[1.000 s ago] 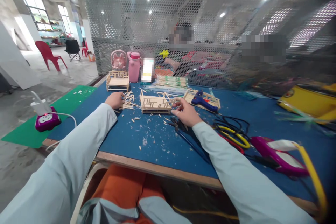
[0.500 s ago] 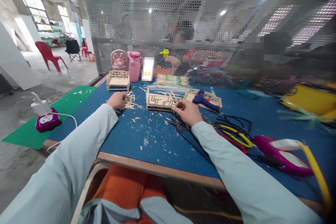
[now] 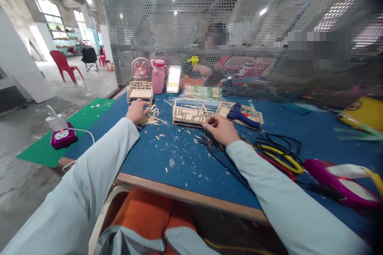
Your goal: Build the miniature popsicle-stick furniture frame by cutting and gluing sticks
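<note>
My left hand (image 3: 137, 111) hovers low at the left side of a pile of short wooden sticks (image 3: 154, 118). Its thumb and fingers are apart, with nothing visible between them. Just behind it stands a small wooden model bench (image 3: 140, 93). My right hand (image 3: 224, 130) is at the right end of a long miniature frame (image 3: 188, 116) built of sticks. Its thumb and fingers are curled together; what they pinch is hidden. Below this hand lie blue-handled pliers (image 3: 214, 150). A blue glue gun (image 3: 243, 117) rests on another stick piece (image 3: 224, 108) to the right.
Scraps litter the blue tabletop (image 3: 179, 159). A pink bottle (image 3: 158, 77), a lit phone (image 3: 174, 79) and bundled sticks (image 3: 203, 92) stand or lie along the perforated screen (image 3: 131, 20). Cables (image 3: 278, 147) and a purple power strip (image 3: 338, 181) lie right. A person sits beyond the screen.
The view has swung slightly left, so everything sits further right. My left hand has shifted a little away and left over the sticks. My right hand stays by the frame's end.
</note>
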Motion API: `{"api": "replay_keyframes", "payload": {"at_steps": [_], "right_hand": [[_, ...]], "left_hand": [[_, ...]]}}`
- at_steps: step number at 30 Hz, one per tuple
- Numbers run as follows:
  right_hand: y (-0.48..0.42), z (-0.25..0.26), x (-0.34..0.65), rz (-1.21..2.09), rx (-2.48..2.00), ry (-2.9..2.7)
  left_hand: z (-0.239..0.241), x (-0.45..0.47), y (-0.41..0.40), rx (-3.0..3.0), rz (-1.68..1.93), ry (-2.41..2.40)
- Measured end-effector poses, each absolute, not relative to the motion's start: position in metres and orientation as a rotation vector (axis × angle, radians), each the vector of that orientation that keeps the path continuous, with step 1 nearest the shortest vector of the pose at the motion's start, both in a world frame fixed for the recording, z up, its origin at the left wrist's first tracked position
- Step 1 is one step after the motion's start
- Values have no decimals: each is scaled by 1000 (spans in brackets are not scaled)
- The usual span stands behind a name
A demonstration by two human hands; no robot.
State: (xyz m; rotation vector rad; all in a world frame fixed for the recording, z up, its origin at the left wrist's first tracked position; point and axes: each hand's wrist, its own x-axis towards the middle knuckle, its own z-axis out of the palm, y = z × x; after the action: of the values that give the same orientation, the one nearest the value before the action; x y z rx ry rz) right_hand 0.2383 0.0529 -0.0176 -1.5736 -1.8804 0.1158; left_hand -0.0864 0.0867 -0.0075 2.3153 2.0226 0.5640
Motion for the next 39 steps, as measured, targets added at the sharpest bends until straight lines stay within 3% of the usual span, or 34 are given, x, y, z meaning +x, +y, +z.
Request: {"api": "replay_keyframes", "payload": {"at_steps": [6, 13, 23, 39], "right_hand": [[53, -18, 238, 122, -1590, -1883], [54, -19, 239, 131, -1569, -1893], [55, -19, 240, 136, -1559, -1896], [53, -17, 240, 131, -1565, -1908]], "left_hand": [[-4, -65, 75, 2424, 391, 1797], [10, -88, 75, 2378, 447, 1840], [12, -87, 67, 2338, 98, 1794], [17, -93, 71, 2354, 453, 1787]]}}
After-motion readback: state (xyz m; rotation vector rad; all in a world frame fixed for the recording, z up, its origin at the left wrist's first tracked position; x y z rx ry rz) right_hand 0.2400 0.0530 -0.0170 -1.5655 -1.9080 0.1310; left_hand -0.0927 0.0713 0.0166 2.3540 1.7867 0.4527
